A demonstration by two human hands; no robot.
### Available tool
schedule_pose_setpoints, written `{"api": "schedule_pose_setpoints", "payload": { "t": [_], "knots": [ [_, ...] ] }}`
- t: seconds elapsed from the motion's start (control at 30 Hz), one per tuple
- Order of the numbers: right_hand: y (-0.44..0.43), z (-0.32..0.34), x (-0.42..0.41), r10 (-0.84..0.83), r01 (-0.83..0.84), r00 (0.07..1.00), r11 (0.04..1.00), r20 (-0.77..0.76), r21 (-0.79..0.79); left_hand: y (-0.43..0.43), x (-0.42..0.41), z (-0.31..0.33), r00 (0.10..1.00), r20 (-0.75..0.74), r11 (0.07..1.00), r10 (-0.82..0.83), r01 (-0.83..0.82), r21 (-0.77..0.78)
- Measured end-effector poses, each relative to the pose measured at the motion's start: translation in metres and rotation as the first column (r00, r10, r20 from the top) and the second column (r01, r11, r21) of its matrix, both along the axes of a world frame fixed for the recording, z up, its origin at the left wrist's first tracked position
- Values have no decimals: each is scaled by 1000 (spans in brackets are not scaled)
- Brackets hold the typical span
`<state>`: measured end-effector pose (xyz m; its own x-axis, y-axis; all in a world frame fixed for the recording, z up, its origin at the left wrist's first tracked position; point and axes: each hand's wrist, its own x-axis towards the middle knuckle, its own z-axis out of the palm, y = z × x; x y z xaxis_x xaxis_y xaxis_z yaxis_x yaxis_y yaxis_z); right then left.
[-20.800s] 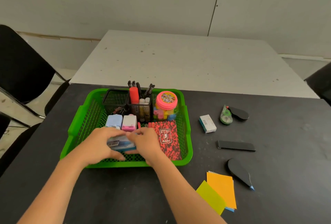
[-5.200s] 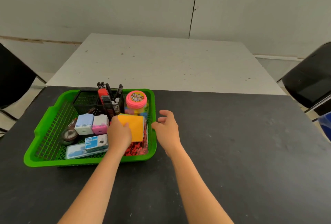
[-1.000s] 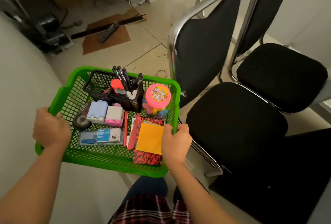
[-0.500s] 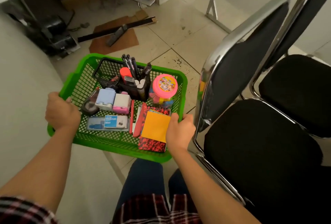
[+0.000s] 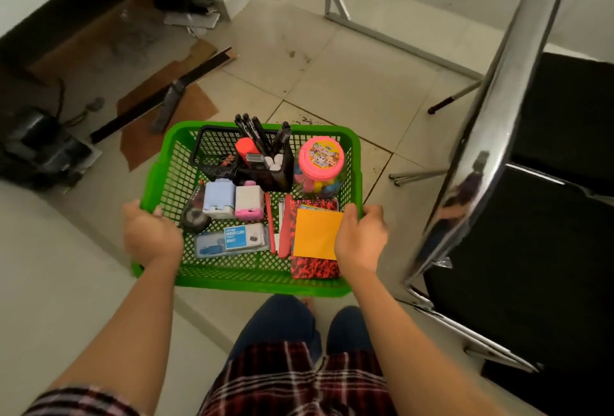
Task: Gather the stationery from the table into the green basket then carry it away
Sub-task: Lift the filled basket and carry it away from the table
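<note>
A: Head view. Where is the green basket (image 5: 251,279)?

B: Off any table — held in the air in front of the person, above pale floor tiles (image 5: 335,83), roughly level. The person's legs show just below its near rim.

A: Hands?

B: Left hand (image 5: 151,238) clamped over the left rim, fingers curled over the edge and pressed together, thumb on the outer side. Right hand (image 5: 360,238) gripping the right rim the same way, fingers wrapped over the edge near the orange pad. Both closed on the basket.

A: Contents, far to near?

B: Far side: black mesh pen holder (image 5: 244,163) upright, with black pens and an orange-red marker standing in it. Just right of it, a clear jar with a pink lid (image 5: 320,158), upright. Middle: a pale blue block (image 5: 217,198) touching a pink-and-white block (image 5: 249,201); what they are I cannot tell. A dark round tape roll (image 5: 194,218) leans at their left. Near side: a clear box of binder clips (image 5: 232,239) lying flat. Right of it, a red pen (image 5: 270,226) lying lengthwise, then a red-and-black notebook (image 5: 314,267) with an orange sticky-note pad (image 5: 315,233) on top.

A: Surroundings?

B: Black chair with chrome frame (image 5: 491,123) close on the right, blurred. Cardboard sheet (image 5: 166,113) and dark clutter on the floor at far left.
</note>
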<state>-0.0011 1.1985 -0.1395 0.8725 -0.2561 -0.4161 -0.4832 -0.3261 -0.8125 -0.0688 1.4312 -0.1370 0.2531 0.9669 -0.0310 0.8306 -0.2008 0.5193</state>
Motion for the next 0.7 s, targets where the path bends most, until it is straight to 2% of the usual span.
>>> {"api": "schedule_pose_setpoints", "payload": {
  "t": [0.33, 0.7],
  "knots": [
    [8, -14, 84, -173, 178, 981, 982, 86, -59, 14, 109, -17, 983, 53, 985, -174, 175, -4],
    [3, -48, 199, -419, 434, 901, 877, 114, -205, 15, 283, -64, 946, -2, 943, -323, 322, -86]
  ]
}}
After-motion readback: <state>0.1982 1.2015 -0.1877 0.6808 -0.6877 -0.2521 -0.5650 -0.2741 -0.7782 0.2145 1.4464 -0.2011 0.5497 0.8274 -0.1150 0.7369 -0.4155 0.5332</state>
